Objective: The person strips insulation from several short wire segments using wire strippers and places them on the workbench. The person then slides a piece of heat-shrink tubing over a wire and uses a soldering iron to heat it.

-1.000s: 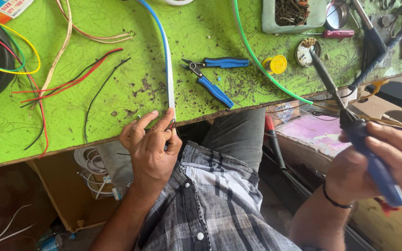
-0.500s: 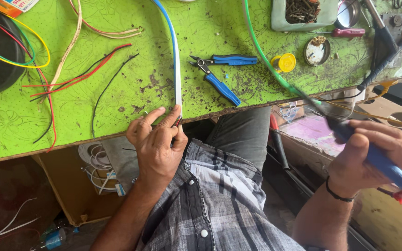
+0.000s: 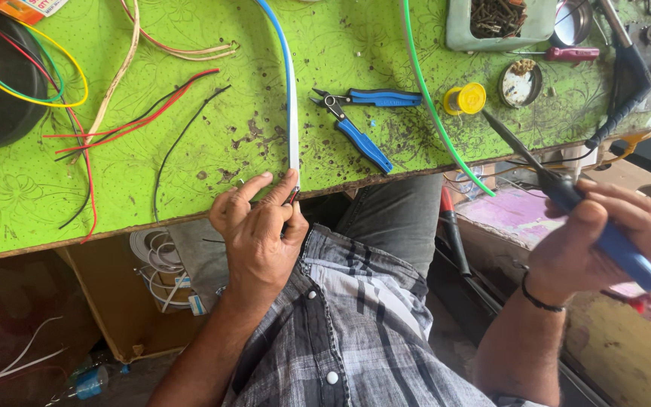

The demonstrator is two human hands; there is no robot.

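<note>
1. Looking down from the head camera, the left hand (image 3: 259,230) pinches the end of a blue and white flat cable (image 3: 291,113) at the edge of the green surface (image 3: 190,173).
2. The cable runs up across the surface, away from the person.
3. The right hand (image 3: 597,241) is closed around a blue-handled soldering iron (image 3: 566,197), held off the surface at the right.
4. Blue pliers (image 3: 359,124) lie near the cable.
5. A yellow solder spool (image 3: 465,98) sits just beside a green wire (image 3: 435,113).

Head view, steeply down, close over workbench (image 3: 190,158)

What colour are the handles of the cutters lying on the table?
Blue, seen in the head view: cutters.
</note>
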